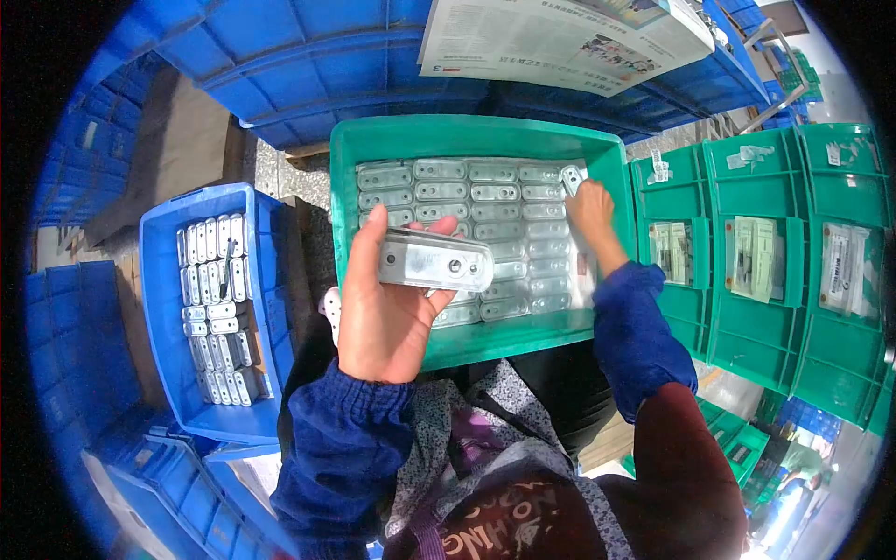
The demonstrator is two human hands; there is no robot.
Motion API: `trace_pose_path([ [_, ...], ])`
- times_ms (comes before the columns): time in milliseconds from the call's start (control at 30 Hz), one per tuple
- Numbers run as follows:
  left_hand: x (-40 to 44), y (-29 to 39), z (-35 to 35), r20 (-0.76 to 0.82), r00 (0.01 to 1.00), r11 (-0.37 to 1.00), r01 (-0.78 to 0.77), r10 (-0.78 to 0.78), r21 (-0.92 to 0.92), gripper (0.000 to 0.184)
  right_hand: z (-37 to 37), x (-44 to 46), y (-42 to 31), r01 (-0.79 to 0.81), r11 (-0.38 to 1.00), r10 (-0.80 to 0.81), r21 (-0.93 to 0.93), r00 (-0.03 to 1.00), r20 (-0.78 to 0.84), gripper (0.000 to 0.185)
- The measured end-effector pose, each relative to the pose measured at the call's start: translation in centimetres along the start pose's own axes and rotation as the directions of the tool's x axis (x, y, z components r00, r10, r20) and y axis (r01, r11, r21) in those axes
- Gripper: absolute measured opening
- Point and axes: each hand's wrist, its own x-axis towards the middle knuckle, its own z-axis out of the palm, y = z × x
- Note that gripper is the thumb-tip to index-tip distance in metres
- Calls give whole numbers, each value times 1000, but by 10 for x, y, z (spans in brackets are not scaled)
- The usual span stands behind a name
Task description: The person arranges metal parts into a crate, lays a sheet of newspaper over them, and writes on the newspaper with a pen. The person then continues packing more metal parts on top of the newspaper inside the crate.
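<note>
Left hand: The left hand (383, 327) is palm up, clamped on a metal part (434, 259), with the thumb along its left end and fingers behind it.
Held part: An elongated piece with rounded ends and holes in its face; held above the near left portion of the green crate.
Right hand: The right hand (595, 217) is well apart from the left, its fingers at a corner part (571, 175); whether they are closed on it cannot be told.
Corner part: Located in the far right corner of the green crate, turned out of line with the rows.
Sleeves: Blue sleeves (637, 313) cover both forearms.
Green crate: The green crate (476, 135) stands in front of the person and contains rows of similar parts (547, 249).
Blue crate: The blue crate (266, 308) stands to the left, with further parts (215, 357) inside and a dark slender object (225, 269) lying across them.
Right side: Green containers (754, 191) bear paper labels (754, 259).
Far side: A newspaper (523, 47) lies over large blue containers (313, 70).
</note>
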Motion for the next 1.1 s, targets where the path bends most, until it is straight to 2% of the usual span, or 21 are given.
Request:
trace_pose_path([
  [33, -1, 0, 0, -3, 1000, 1000, 1, -1, 0, 34, 16, 5, 4, 25, 999, -28, -36, 996, -82, 11],
  [167, 1, 1, 3, -10, 1000, 1000, -24, 24, -4, 32, 17, 11, 3, 59, 995, -67, -84, 993, -95, 10],
  [267, 1, 4, 2, -9, 1000, 999, -29, 28, -23, 32, 0, -3, 4, 25, 998, -30, -61, 996, -89, 11],
  [333, 0, 5, 1, -15, 1000, 999, -21, 20, -34, 32, -12, -26, 10, 21, 1000, -22, -12, 998, -62, 27],
  [400, -2, 5, 4, -21, 999, 999, -28, 28, -22, 32, -17, -42, 12, -9, 1000, 9, -3, 1000, -26, 30],
  [467, -2, 4, 2, -10, 1000, 1000, -19, 19, -21, 32, -26, -57, 8, -106, 994, 102, 26, 986, 134, 39],
  [667, -2, 0, 0, 17, 1000, 1000, -20, 20, -8, 33, -15, -88, 16, -6, 999, 20, -48, 954, 300, 42],
  [767, -2, 0, 1, 12, 1000, 1000, -13, 13, 11, 40, 2, -86, 20, -55, 996, 72, -75, 968, 242, 39],
  [833, -1, 0, 1, 18, 1000, 1000, -17, 17, 20, 41, 12, -81, 23, -22, 994, 46, -103, 973, 228, 40],
  [900, -1, 1, 0, 23, 1000, 999, -22, 21, 25, 41, 21, -77, 25, 72, 986, -48, -147, 986, 162, 33],
  [933, 0, 1, -1, 34, 999, 999, -28, 27, 23, 41, 12, -78, 23, 120, 973, -90, -197, 984, 155, 38],
  [1033, -2, 2, 0, 27, 999, 999, -34, 34, 17, 41, -7, -77, 20, 65, 977, -27, -204, 983, 184, 43],
  [1100, -3, 3, -2, 11, 999, 999, -34, 34, 11, 40, -33, -92, 14, 43, 989, -7, -143, 969, 246, 46],
])
